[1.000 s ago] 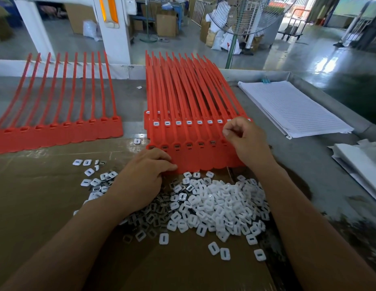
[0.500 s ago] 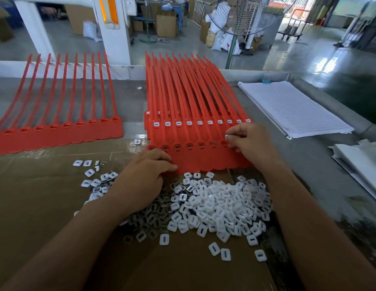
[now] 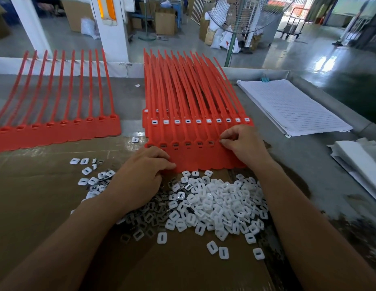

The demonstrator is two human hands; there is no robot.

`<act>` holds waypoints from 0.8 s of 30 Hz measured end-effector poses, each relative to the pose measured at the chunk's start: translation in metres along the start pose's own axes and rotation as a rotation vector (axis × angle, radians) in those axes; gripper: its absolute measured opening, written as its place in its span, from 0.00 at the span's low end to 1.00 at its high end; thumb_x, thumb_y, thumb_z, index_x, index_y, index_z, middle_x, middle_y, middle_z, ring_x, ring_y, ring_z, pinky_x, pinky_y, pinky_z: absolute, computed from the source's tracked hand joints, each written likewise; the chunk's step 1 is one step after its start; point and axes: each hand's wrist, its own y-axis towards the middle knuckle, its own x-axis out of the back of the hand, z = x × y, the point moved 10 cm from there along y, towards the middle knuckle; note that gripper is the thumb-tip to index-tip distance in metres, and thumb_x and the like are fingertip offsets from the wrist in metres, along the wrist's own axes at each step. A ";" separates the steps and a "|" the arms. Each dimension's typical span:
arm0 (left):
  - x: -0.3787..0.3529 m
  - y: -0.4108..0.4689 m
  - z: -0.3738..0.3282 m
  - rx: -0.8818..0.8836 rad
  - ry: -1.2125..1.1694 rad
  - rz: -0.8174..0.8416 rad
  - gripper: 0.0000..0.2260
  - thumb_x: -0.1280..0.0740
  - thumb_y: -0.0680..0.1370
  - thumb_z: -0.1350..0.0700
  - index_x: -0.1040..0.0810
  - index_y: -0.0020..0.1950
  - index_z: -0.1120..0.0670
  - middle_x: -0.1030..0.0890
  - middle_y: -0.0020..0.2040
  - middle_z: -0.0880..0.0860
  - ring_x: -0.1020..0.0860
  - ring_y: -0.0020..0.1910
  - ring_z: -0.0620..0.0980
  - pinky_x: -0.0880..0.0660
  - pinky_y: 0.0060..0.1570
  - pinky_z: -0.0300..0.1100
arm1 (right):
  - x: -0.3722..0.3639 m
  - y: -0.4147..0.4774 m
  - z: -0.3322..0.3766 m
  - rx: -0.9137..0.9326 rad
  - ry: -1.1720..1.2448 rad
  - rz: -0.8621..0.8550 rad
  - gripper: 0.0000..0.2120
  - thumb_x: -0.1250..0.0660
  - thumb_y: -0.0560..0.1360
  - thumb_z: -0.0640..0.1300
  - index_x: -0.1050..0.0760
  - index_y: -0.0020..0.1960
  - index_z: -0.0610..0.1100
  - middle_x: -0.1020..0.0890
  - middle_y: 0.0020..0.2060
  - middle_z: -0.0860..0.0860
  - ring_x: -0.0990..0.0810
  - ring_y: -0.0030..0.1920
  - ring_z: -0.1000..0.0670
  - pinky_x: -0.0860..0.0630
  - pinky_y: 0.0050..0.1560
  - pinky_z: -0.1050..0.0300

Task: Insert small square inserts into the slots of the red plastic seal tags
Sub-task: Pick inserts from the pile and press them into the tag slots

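The table (image 3: 309, 164) carries a cardboard sheet (image 3: 35, 196) under both forearms, probably to keep loose parts from sliding. The stacked red tags (image 3: 193, 97) lie directly ahead of both hands, heads toward the person so the slots face up within reach. The pile of inserts (image 3: 220, 202) sits between the wrists for short pick-ups. The left hand (image 3: 140, 177) grips the near edge of the tags, steadying the stack. The right hand (image 3: 243, 143) is clenched at the fingertips, apparently pinching one insert (image 3: 221, 141) at a slot in the front row.
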 end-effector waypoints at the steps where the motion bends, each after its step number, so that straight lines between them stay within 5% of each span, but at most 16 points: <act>1: 0.000 0.000 0.000 0.000 0.001 0.000 0.20 0.41 0.73 0.66 0.22 0.59 0.49 0.28 0.61 0.44 0.36 0.61 0.41 0.47 0.59 0.31 | 0.001 0.000 -0.001 -0.004 0.003 -0.008 0.04 0.31 0.72 0.40 0.19 0.46 0.44 0.26 0.36 0.60 0.26 0.44 0.57 0.30 0.49 0.60; 9: 0.000 0.000 -0.001 0.002 -0.009 0.006 0.20 0.41 0.73 0.66 0.22 0.59 0.49 0.28 0.61 0.44 0.36 0.61 0.42 0.46 0.60 0.32 | 0.004 -0.004 -0.001 0.014 -0.012 -0.001 0.09 0.34 0.74 0.37 0.19 0.52 0.43 0.20 0.50 0.53 0.27 0.49 0.58 0.33 0.52 0.65; 13: 0.000 -0.001 -0.001 0.000 -0.007 0.010 0.19 0.41 0.73 0.66 0.22 0.59 0.49 0.28 0.61 0.45 0.35 0.62 0.43 0.45 0.61 0.33 | 0.003 -0.008 0.006 0.099 -0.123 0.052 0.13 0.38 0.74 0.32 0.20 0.54 0.42 0.20 0.55 0.47 0.25 0.56 0.51 0.35 0.52 0.70; 19: 0.000 -0.002 -0.002 -0.001 -0.008 0.018 0.19 0.41 0.74 0.66 0.22 0.60 0.49 0.28 0.61 0.44 0.35 0.62 0.43 0.45 0.62 0.33 | -0.013 -0.014 0.007 0.144 -0.340 0.204 0.21 0.45 0.75 0.31 0.25 0.63 0.46 0.28 0.67 0.50 0.35 0.69 0.48 0.39 0.69 0.48; 24: -0.002 -0.004 -0.003 -0.009 0.004 0.025 0.19 0.40 0.74 0.66 0.23 0.60 0.49 0.28 0.61 0.45 0.35 0.62 0.43 0.46 0.62 0.33 | -0.003 -0.017 0.005 0.122 -0.228 0.106 0.22 0.44 0.74 0.29 0.24 0.62 0.46 0.24 0.62 0.50 0.29 0.63 0.51 0.37 0.61 0.63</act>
